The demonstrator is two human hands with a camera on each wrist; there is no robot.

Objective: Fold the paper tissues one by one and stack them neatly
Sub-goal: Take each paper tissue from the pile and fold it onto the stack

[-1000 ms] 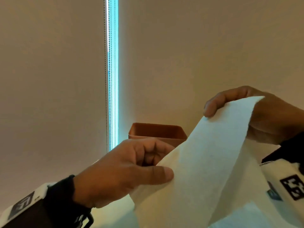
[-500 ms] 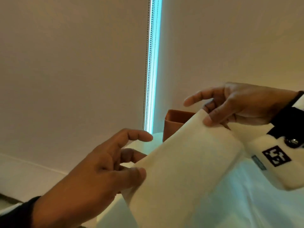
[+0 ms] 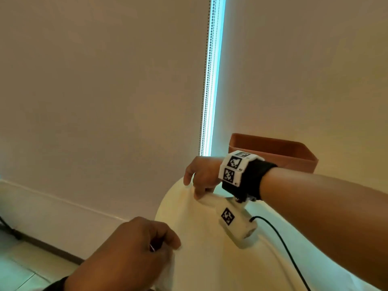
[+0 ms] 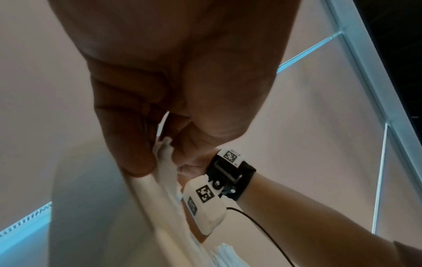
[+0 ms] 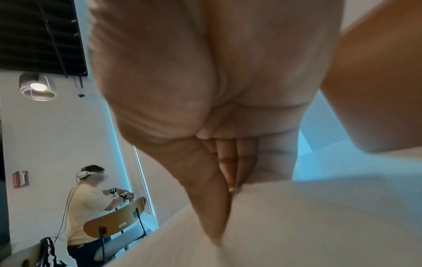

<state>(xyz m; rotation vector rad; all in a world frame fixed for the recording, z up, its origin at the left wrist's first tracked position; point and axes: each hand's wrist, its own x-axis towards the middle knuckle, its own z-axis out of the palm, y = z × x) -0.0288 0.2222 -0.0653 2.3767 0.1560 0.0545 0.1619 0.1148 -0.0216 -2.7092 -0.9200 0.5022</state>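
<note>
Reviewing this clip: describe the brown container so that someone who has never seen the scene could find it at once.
Find the bright blue strip of light running down between the two beige blinds. At its foot, just to the right, stands the brown container, behind the right hand pinching the tissue. It is the only rust-coloured, open-topped box among pale things.

A black wrist strap [image 3: 255, 179] carries a white camera unit [image 3: 237, 225] with black square markers and a thin black cable [image 3: 281, 244].
</note>
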